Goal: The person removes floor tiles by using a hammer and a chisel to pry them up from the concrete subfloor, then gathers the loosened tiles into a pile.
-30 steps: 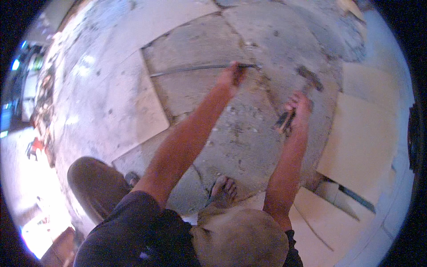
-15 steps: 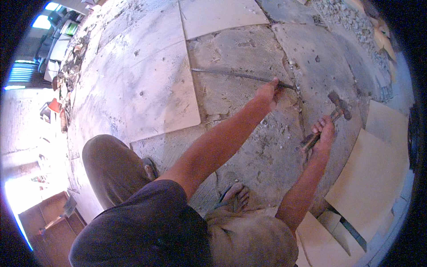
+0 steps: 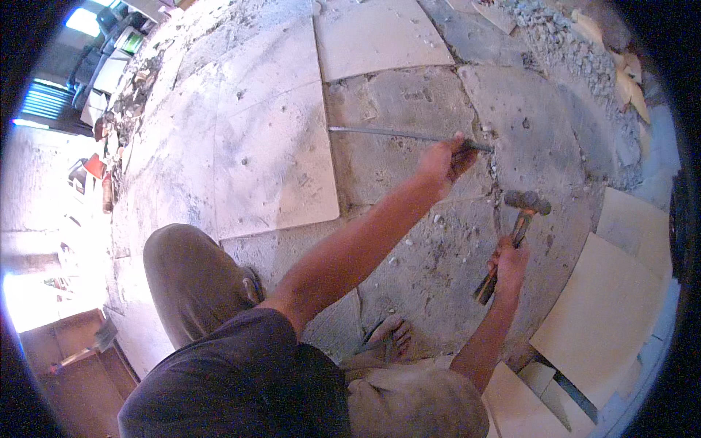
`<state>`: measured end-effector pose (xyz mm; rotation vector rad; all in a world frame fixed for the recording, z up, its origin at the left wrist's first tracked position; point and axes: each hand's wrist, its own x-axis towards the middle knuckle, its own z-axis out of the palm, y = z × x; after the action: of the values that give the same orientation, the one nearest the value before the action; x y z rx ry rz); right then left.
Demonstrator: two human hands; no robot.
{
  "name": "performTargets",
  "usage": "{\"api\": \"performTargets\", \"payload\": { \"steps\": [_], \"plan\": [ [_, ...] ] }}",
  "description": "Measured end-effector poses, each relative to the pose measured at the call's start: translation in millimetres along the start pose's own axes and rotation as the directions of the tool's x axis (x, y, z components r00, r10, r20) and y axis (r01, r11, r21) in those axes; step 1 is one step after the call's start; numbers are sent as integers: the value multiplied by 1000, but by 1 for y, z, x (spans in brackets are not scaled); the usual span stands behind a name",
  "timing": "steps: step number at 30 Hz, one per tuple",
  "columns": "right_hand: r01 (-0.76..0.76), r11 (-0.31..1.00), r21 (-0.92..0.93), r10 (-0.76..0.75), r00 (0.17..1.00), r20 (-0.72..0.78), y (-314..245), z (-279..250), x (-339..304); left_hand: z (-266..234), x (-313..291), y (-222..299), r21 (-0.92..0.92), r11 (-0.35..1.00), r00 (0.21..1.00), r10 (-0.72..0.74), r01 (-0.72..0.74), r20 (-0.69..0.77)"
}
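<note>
My left hand (image 3: 445,162) is wrapped round the thick right end of a long, thin metal bar (image 3: 387,133). The bar lies low across bare, rough concrete, and its far-left tip meets the right edge of a large pale tile (image 3: 281,157). In my right hand (image 3: 509,264) is a hammer, gripped midway along its wooden handle (image 3: 520,230). Its dark metal head (image 3: 527,202) points away from me, to the right of and nearer than the bar's thick end. The hammer and the bar are apart.
Another pale tile (image 3: 380,36) lies at the far side. Grey rubble (image 3: 577,66) is heaped at the far right. Loose pale tiles (image 3: 591,314) are stacked at the near right. At the near left stands a brown box-like thing (image 3: 69,365). My bare-toed foot (image 3: 391,336) rests between my arms.
The hammer has swung down toward me and slightly left, its head now more level. My left hand and the bar have shifted only slightly, partly with the view.
</note>
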<state>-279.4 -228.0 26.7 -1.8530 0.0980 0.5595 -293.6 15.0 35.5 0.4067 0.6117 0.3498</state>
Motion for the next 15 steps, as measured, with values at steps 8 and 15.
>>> {"api": "performTargets", "payload": {
  "steps": [8, 15],
  "plan": [
    [332, 516, -790, -534, 845, 6, 39, 19, -46, 41, -70, 199, -501, 837, 935, -36, 221, 354],
    [472, 538, -699, -606, 792, 68, -6, 105, -87, 43, -60, 319, -694, 714, 989, 15, 94, 150]
  ]
}}
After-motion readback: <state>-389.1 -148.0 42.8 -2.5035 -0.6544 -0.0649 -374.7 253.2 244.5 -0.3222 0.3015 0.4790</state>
